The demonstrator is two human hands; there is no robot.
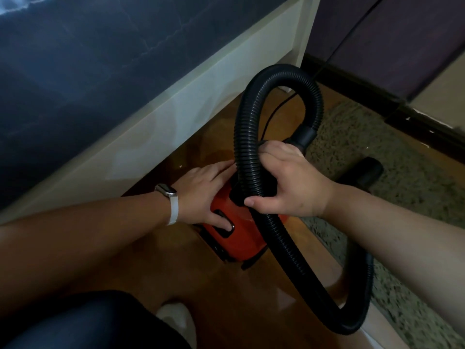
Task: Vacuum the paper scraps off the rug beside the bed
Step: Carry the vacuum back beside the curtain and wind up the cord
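Small orange vacuum (pixel 241 235) sits on the wooden floor (pixel 226 298), between the white bed frame (pixel 176 117) and the speckled rug (pixel 377 152). Long axis of the body runs from lower left to upper right, hose end toward the far side.

Left hand (pixel 201 195) lies flat on top of the vacuum, fingers stretched toward the hose socket, thumb pressed on the black switch panel (pixel 224 226). Grip here is loose and spread, not closed round anything. White wristband (pixel 169 200) on that wrist.

Right hand (pixel 289 182) is clamped round the black corrugated hose (pixel 245 137), close to where it enters the top of the vacuum; thumb and fingers wrap the hose from the right. The vacuum body lies directly below and left of this grip.

From the socket one length of hose rises in a tall loop toward the bed corner, bends over and comes down to a smooth black cuff (pixel 305 137) just behind the right hand. A second length passes under the right forearm, curving down and right across the floor, then up along the rug edge.

A black tube end (pixel 364 172) lies on the rug beyond the right wrist, open mouth pointing up and right. A thin black cord (pixel 276 109) runs toward the wall. Paper scraps cannot be made out on the rug.
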